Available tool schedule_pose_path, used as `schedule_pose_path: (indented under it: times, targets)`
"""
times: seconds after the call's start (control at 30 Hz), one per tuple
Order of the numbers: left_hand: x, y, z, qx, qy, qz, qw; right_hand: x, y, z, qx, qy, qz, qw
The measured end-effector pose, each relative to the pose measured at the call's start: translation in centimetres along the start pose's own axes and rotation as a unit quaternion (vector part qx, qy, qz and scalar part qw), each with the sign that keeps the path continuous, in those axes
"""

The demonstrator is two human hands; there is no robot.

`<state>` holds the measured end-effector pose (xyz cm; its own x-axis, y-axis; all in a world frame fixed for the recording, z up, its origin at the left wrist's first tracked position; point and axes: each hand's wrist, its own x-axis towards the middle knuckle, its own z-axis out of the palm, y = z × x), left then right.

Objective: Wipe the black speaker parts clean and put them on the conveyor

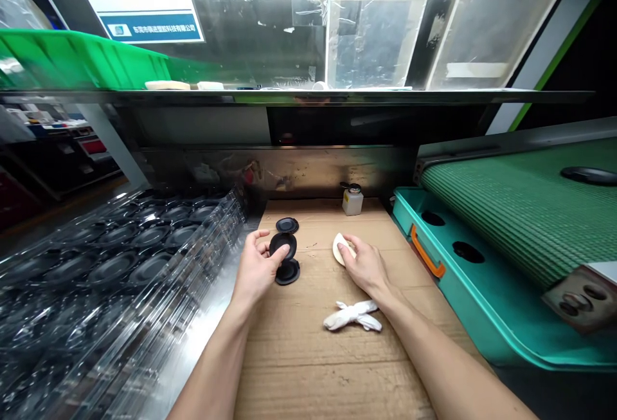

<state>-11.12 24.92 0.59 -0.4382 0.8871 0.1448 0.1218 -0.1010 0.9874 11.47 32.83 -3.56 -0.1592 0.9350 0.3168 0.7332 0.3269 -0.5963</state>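
Observation:
Pinched between thumb and fingers of my left hand [258,262] is a round black plastic part [283,244], tilted a little above the cardboard [308,368]. Two similar parts lie close to it: a far black disc [287,224] and a near black disc [288,272]. My right hand [364,264] is closed on a white pad [341,249], whose material I cannot make out. Below that hand a bundled white cloth [353,316] rests on the cardboard. Farther back stands a small square bottle [353,200] with a dark cap.
Stacked clear trays [159,304] of black parts stand at the left. On the right, a teal bin [463,317] with an orange handle [427,253] holds black parts beside a green conveyor belt [520,195]. Above runs a metal shelf [337,96] with a green crate [81,60].

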Motion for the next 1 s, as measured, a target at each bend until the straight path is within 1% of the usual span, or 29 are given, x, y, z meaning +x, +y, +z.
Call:
schedule_pose_path:
  times: [0.07,0.2,0.27,0.37,0.43,0.5,0.57,0.73,0.8,0.9,1.0]
  targets:
    - [0.3,0.1,-1.0,0.022,-0.016,-0.001,1.000,0.0,-0.1,-0.1,-0.011,-0.003,0.003,1.000]
    - [0.7,-0.7,-1.8,0.148,-0.056,0.016,0.987,-0.1,-0.2,-0.1,-0.012,-0.004,0.005,1.000]
    - [0.8,-1.5,-1.8,0.221,-0.060,0.029,0.973,0.0,-0.2,-0.2,-0.011,-0.005,0.005,1.000]
    - [0.9,-2.4,-1.5,0.330,-0.048,0.053,0.941,-0.1,-0.3,-0.3,-0.010,-0.008,0.008,1.000]
    - [0.9,-2.7,-1.3,0.376,-0.036,0.065,0.924,-0.2,-0.3,-0.3,-0.011,-0.010,0.011,1.000]
    - [0.8,-2.7,-1.3,0.395,-0.034,0.068,0.916,-0.2,-0.3,-0.3,-0.013,-0.011,0.013,1.000]
    - [0.5,-2.4,-1.3,0.402,-0.050,0.077,0.911,-0.2,-0.3,-0.3,-0.015,-0.011,0.013,1.000]
    - [-0.5,-1.5,-1.2,0.419,-0.158,0.133,0.884,-0.1,-0.3,-0.2,-0.016,-0.009,0.011,1.000]
    - [-0.7,-1.3,-1.2,0.416,-0.182,0.139,0.880,-0.1,-0.3,-0.2,-0.015,-0.009,0.010,1.000]
    - [-0.6,-1.1,-1.5,0.414,-0.187,0.143,0.879,-0.1,-0.3,-0.2,-0.014,-0.008,0.009,1.000]
    - [-0.3,-1.0,-2.0,0.440,-0.161,0.142,0.872,-0.2,-0.3,-0.3,-0.013,-0.010,0.007,1.000]
